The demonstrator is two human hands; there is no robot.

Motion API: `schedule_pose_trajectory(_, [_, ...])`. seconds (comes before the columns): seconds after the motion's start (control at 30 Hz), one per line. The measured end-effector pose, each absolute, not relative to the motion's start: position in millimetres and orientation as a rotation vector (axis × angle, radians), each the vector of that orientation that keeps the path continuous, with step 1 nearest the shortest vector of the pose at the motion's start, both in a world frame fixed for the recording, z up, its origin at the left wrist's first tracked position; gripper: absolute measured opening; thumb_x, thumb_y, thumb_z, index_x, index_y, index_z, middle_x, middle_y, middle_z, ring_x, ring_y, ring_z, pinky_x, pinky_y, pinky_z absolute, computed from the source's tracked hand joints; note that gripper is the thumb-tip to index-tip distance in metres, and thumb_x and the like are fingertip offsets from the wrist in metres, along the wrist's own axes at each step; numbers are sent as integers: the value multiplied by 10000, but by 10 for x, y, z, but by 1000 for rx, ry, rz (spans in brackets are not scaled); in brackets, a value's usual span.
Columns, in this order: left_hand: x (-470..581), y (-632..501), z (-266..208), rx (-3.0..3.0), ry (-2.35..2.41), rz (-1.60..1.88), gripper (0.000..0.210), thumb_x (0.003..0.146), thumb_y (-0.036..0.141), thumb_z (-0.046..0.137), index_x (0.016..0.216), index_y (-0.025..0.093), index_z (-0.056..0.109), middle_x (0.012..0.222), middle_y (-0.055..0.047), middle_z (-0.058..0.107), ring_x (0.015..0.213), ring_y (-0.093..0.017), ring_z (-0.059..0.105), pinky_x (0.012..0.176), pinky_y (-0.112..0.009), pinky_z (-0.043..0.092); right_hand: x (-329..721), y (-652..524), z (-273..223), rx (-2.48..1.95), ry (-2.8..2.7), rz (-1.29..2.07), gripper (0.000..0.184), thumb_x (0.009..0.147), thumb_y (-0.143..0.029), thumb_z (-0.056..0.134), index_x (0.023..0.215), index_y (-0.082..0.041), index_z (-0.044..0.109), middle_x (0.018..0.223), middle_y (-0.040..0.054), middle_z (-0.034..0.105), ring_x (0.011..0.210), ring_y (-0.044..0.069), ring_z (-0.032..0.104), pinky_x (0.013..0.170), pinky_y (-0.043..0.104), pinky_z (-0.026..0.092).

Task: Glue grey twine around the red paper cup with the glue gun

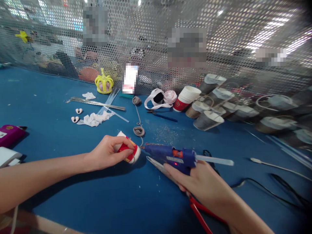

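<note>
The red-and-white paper cup (pixel 135 155) is tilted over the blue table (pixel 107 198), pinched between the thumb and fingers of the left hand (pixel 110 152). The right hand (pixel 198 177) is wrapped around the blue glue gun (pixel 165 151), nozzle just beside the cup; red-handled scissors (pixel 159 167) extend beneath, contact indeterminable.

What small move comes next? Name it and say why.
Probably a small dab of glue on the paper cup: the left hand holds it, and the right hand holds the glue gun with its nozzle close to the cup's end.
</note>
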State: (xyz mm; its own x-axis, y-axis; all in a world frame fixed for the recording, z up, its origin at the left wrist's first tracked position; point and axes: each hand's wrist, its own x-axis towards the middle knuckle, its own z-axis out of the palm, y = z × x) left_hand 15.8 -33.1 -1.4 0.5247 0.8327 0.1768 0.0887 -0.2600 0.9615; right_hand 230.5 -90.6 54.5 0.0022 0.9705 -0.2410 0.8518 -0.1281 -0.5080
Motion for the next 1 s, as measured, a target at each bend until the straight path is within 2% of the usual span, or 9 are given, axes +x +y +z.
schedule_pose_trajectory(0.2, [176,-336,2,1680,771,878,62,757,105,536,712,103,580,686,-28,666,550,-84,612,512,-152,501,2302,-898,549,-2099,-1852,864,416,762,-411,464,399,-225,383,353,-19,473,349,112,484,400,218,412])
schedule_pose_trajectory(0.3, [174,-335,-11,1671,772,874,64,763,120,538,725,99,584,685,-28,664,539,-75,604,510,-147,497,2330,-923,557,-2061,-1884,860,366,764,-409,456,452,-218,475,365,-29,479,355,109,478,400,213,404])
schedule_pose_trajectory(0.4, [160,-326,-33,1662,776,879,62,761,138,554,753,96,599,697,-29,666,533,-68,598,509,-142,490,2360,-964,549,-2064,-1905,878,311,759,-427,459,592,-213,612,362,-41,469,343,108,457,381,211,391])
schedule_pose_trajectory(0.47, [151,-317,-42,1651,780,875,76,763,150,561,780,96,612,679,-24,664,524,-66,594,510,-144,486,2374,-997,526,-2069,-1893,859,321,762,-448,460,647,-213,647,369,-37,466,353,114,465,380,214,390])
schedule_pose_trajectory(0.67, [159,-288,-40,1540,837,864,102,737,197,600,752,101,632,662,-30,666,562,-96,607,553,-190,508,2369,-1045,497,-2014,-1801,899,283,723,-476,535,619,-227,621,419,-11,520,375,134,483,371,241,380])
schedule_pose_trajectory(0.9, [179,-256,-29,1312,835,931,162,652,256,687,715,118,630,757,-45,684,622,-118,611,580,-218,507,2396,-940,590,-1774,-1602,1113,307,715,-484,578,600,-200,598,367,-51,453,364,95,426,436,227,384])
schedule_pose_trajectory(1.0, [170,-258,-8,1267,805,975,172,632,257,708,686,117,622,804,-53,694,631,-120,614,576,-219,505,2468,-856,559,-1643,-1433,1164,294,703,-448,619,577,-185,581,370,-62,438,366,69,387,424,206,350])
